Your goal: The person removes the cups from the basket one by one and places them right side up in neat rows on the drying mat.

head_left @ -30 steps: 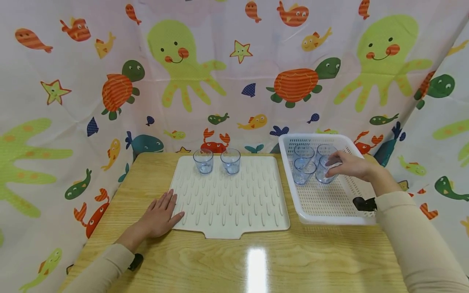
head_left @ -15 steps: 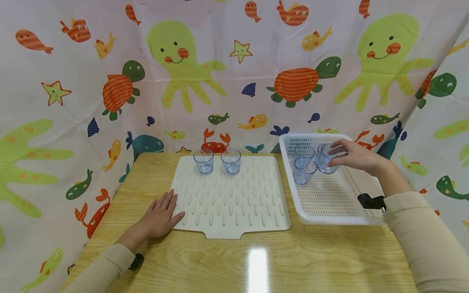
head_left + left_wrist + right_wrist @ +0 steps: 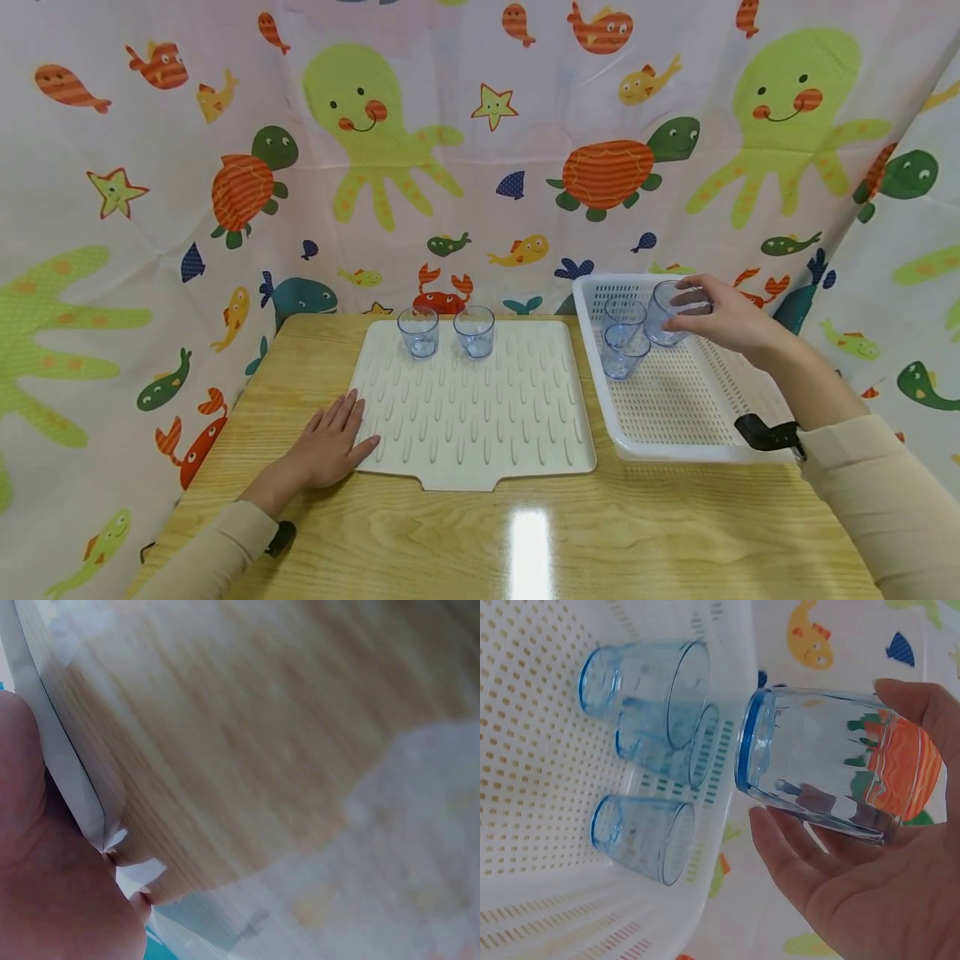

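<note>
My right hand [image 3: 731, 321] holds a clear bluish glass [image 3: 810, 757] between thumb and fingers, raised above the back of the white plastic basket [image 3: 609, 421]. In the right wrist view, three more glasses stand in the basket: a near one [image 3: 686, 690], one partly behind it [image 3: 649, 746], and one apart [image 3: 641, 836]. My left hand [image 3: 327, 446] lies flat at the left edge of a cream ribbed drying tray [image 3: 480, 425], its fingertips on the rim. Two matching glasses, a left one [image 3: 418, 337] and a right one [image 3: 474, 337], stand upright along the tray's back.
Tray and basket sit side by side on a wooden table [image 3: 390, 542], the basket to the right. A curtain [image 3: 480, 183] printed with sea animals hangs behind the table and at both sides. The basket's walls stand higher than the tray.
My right hand has closed on a front glass in the basket and lifted it up and slightly back, above the others. The left hand has stayed still on the tray edge.
</note>
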{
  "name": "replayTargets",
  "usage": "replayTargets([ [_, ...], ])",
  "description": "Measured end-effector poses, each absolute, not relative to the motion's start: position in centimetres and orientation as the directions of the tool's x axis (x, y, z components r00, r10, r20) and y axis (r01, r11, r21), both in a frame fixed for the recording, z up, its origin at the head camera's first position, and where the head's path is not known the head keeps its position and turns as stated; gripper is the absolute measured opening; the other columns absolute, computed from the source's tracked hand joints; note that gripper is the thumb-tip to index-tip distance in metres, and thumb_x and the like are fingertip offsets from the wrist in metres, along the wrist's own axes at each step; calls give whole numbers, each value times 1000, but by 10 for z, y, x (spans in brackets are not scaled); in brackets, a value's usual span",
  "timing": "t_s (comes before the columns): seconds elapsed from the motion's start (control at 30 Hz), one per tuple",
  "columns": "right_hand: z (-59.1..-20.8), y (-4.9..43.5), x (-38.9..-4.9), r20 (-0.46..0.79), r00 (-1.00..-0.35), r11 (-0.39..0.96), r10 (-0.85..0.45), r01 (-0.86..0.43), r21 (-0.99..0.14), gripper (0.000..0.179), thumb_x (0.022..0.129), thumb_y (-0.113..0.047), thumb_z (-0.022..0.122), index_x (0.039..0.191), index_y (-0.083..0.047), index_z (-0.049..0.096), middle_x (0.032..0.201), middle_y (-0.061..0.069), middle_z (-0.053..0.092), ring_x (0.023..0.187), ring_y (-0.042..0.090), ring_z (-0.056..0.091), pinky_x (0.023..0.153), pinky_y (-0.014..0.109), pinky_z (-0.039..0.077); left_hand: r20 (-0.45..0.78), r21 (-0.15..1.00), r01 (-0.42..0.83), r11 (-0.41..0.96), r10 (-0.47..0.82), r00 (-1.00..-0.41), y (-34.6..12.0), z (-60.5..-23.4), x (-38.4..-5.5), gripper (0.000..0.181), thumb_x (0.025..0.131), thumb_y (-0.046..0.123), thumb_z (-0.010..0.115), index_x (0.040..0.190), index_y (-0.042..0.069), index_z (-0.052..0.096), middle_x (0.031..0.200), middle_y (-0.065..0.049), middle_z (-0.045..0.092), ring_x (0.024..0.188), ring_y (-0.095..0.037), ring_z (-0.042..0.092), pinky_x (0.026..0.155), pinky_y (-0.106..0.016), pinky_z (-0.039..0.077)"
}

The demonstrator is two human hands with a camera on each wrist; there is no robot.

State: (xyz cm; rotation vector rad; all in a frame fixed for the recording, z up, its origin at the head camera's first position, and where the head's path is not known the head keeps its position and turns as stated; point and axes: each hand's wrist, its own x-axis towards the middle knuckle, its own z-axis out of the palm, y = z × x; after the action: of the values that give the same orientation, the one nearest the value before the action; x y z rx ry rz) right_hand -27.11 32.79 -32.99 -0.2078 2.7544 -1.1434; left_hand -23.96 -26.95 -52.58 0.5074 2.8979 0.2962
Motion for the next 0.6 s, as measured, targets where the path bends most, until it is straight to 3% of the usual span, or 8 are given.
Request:
replayTargets([
  [0.13, -329, 320, -267, -66, -983, 663, -169, -64, -746, 82, 98, -33, 71, 155, 3, 24, 150, 30, 42, 130, 45, 49, 92, 36, 55, -149, 226, 314, 922, 351, -924, -269, -526, -240, 89, 105, 62, 38, 162, -3, 16, 170, -22, 6, 156, -43, 8, 119, -69, 10],
  [0.27, -330, 313, -264, -49, -987, 617, -153, -56, -785, 82, 99, -30, 71, 156, 2, 23, 150, 30, 41, 131, 43, 49, 80, 18, 53, -142, 235, 314, 920, 353, -925, -268, -523, -238, 87, 106, 59, 40, 161, -4, 17, 170, -23, 7, 155, -44, 9, 118, -69, 11],
  [0.43, -329, 302, -256, -6, -992, 616, -129, -75, -784, 81, 98, -31, 71, 158, -1, 25, 148, 28, 45, 128, 43, 51, 81, 19, 52, -143, 233, 312, 921, 350, -926, -266, -522, -236, 86, 106, 57, 42, 161, -4, 18, 170, -23, 8, 155, -44, 10, 118, -69, 11],
  [0.6, -328, 290, -247, 35, -992, 623, -117, -101, -776, 82, 95, -34, 74, 158, -5, 29, 148, 24, 47, 129, 42, 52, 91, 38, 54, -145, 234, 306, 923, 344, -928, -266, -521, -236, 86, 106, 58, 42, 161, -4, 18, 170, -23, 8, 156, -44, 9, 118, -69, 11],
])
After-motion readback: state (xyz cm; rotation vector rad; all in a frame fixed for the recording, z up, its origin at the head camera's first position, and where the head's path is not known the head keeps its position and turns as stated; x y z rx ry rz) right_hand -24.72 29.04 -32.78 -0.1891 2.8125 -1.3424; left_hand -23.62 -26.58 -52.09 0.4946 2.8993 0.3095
